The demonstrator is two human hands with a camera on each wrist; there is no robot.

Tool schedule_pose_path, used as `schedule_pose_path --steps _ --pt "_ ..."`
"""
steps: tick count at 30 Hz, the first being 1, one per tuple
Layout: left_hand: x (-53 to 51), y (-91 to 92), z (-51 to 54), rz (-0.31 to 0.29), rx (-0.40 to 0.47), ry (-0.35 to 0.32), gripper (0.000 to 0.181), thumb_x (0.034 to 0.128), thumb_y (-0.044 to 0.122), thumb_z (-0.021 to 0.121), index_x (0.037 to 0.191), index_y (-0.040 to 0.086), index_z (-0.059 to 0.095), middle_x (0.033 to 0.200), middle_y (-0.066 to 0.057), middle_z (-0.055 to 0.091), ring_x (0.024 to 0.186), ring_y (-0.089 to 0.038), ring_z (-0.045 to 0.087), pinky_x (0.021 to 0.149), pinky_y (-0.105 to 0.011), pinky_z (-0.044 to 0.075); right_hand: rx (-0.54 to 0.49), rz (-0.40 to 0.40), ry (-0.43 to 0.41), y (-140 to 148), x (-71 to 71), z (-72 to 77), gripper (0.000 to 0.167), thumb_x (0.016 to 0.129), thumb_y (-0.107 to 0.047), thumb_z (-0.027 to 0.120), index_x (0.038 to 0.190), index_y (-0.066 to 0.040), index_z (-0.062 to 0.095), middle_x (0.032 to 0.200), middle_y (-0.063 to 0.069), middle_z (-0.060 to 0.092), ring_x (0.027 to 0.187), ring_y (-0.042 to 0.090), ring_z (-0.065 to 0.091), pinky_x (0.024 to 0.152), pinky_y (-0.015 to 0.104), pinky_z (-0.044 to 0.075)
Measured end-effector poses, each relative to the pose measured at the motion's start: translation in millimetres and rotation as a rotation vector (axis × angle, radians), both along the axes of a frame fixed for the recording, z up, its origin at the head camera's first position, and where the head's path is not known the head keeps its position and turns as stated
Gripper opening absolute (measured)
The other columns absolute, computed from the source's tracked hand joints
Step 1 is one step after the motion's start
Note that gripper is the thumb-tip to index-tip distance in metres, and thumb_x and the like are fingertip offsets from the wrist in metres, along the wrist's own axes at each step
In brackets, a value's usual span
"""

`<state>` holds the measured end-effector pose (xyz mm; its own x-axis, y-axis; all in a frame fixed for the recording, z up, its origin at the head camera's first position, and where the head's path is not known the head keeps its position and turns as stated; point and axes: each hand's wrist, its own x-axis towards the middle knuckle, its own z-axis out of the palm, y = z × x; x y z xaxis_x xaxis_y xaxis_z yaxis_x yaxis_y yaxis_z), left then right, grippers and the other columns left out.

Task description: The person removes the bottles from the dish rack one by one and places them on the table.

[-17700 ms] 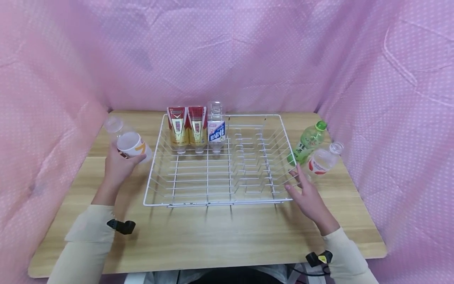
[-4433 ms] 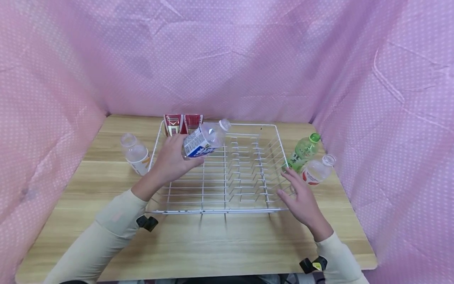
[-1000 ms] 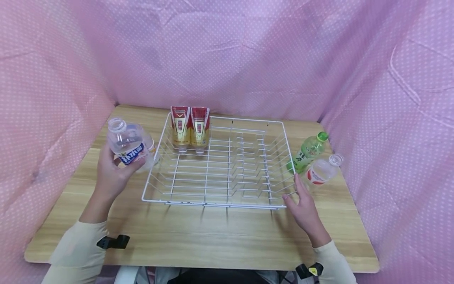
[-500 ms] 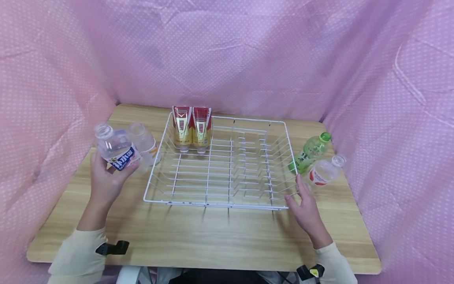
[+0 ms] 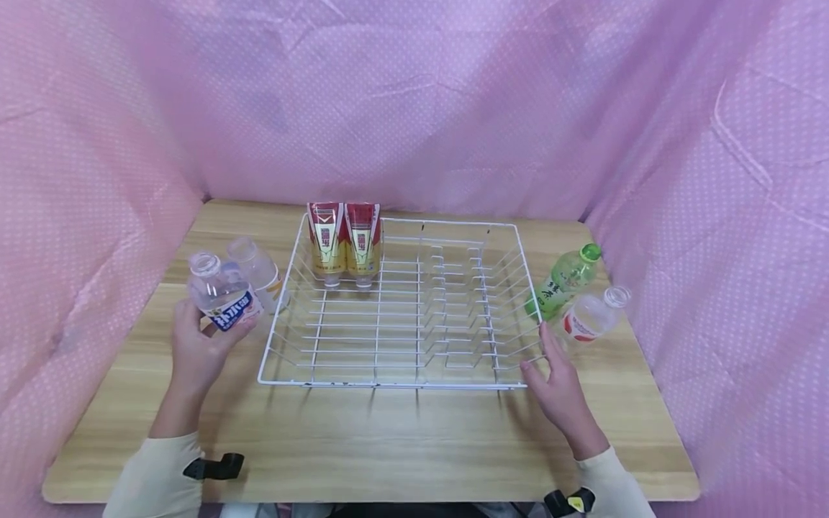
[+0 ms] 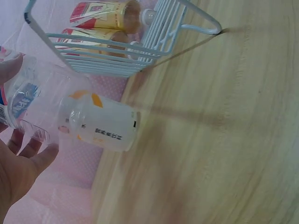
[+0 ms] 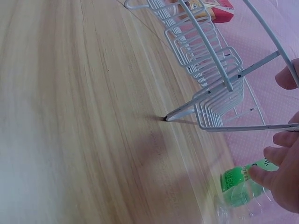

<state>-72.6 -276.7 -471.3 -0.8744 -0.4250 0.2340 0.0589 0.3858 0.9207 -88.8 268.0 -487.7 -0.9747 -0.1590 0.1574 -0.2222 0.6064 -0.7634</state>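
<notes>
My left hand (image 5: 202, 352) grips a clear plastic bottle (image 5: 223, 298) with a blue-and-white label, tilted, left of the rack. Close behind it stands another clear bottle (image 5: 255, 266) with a white-and-orange label; its base is on the table in the left wrist view. My right hand (image 5: 560, 388) holds the white wire dish rack (image 5: 398, 345) by its right front corner, thumb inside the rim and fingers outside. Two red-and-gold drink pouches (image 5: 325, 241) stand cap-down in the rack's back left part.
Right of the rack stand a green tea bottle (image 5: 566, 280) and a clear bottle with a red label (image 5: 592, 313), both near my right fingers. The wooden table (image 5: 363, 446) extends in front of the rack. Pink dotted cloth (image 5: 414, 108) hangs around three sides.
The blue-labelled bottle, in the rack at first, has been lifted out by my left hand and carried left beside the orange-labelled bottle. Lately it moved slightly further left. My right hand stays at the rack.
</notes>
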Motion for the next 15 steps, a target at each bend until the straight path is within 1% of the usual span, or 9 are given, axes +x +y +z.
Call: schedule_pose_path --steps 3,5,6,9,11,13,15 --pt "1.9 2.4 -3.0 0.024 -0.003 -0.043 0.073 0.0760 -0.003 0.084 0.142 0.005 0.053 0.120 0.010 0.041 0.113 -0.008 0.045 0.092 -0.021 0.048 -0.009 -0.005 -0.009 -1 -0.5 2.2 0.078 0.097 -0.012 0.064 0.160 -0.003 0.017 0.164 0.023 0.016 0.148 0.049 0.015 0.117 0.064 0.015" --pt "3.3 3.6 -5.9 0.037 -0.002 -0.062 0.074 0.0757 -0.001 0.085 0.142 0.006 0.053 0.121 0.010 0.042 0.112 -0.007 0.045 0.092 -0.026 0.047 -0.017 -0.006 -0.017 -1 0.0 3.1 0.078 0.098 -0.013 0.064 0.160 -0.003 0.017 0.164 0.023 0.016 0.148 0.048 0.015 0.117 0.064 0.014" --pt "4.0 3.9 -7.4 0.042 -0.004 -0.067 0.074 0.0753 -0.001 0.086 0.142 0.007 0.053 0.121 0.010 0.042 0.111 -0.007 0.045 0.091 -0.027 0.047 -0.021 -0.007 -0.020 -1 0.6 3.1 0.078 0.098 -0.012 0.064 0.160 -0.002 0.018 0.164 0.023 0.016 0.148 0.048 0.015 0.117 0.063 0.015" --pt "5.2 4.0 -12.6 0.043 0.001 -0.058 0.075 0.0744 -0.001 0.087 0.141 0.007 0.053 0.123 0.009 0.045 0.110 -0.008 0.047 0.086 -0.025 0.047 -0.025 -0.013 -0.019 -1 2.5 2.1 0.079 0.097 -0.010 0.064 0.160 -0.002 0.018 0.163 0.025 0.016 0.149 0.047 0.016 0.118 0.060 0.015" --pt "5.8 3.9 -15.9 0.047 0.000 -0.055 0.075 0.0740 0.000 0.087 0.140 0.007 0.053 0.122 0.008 0.046 0.109 -0.008 0.048 0.084 -0.022 0.047 -0.023 -0.017 -0.013 0 3.2 0.6 0.079 0.096 -0.008 0.065 0.160 -0.003 0.018 0.163 0.026 0.017 0.149 0.047 0.017 0.120 0.055 0.015" --pt "5.9 3.4 -19.7 0.052 0.006 -0.055 0.075 0.0742 0.001 0.088 0.140 0.007 0.054 0.120 0.007 0.046 0.110 -0.009 0.047 0.084 -0.021 0.047 -0.022 -0.018 0.000 0 2.4 -0.6 0.079 0.096 -0.007 0.065 0.160 -0.003 0.019 0.163 0.026 0.018 0.148 0.046 0.017 0.121 0.050 0.015" --pt "6.8 2.6 -23.4 0.064 0.017 -0.065 0.075 0.0747 0.002 0.088 0.141 0.007 0.054 0.121 0.006 0.045 0.111 -0.009 0.046 0.086 -0.021 0.048 -0.026 -0.015 0.009 -1 0.8 -0.9 0.079 0.096 -0.007 0.065 0.160 -0.004 0.019 0.163 0.025 0.018 0.148 0.047 0.018 0.121 0.049 0.015"
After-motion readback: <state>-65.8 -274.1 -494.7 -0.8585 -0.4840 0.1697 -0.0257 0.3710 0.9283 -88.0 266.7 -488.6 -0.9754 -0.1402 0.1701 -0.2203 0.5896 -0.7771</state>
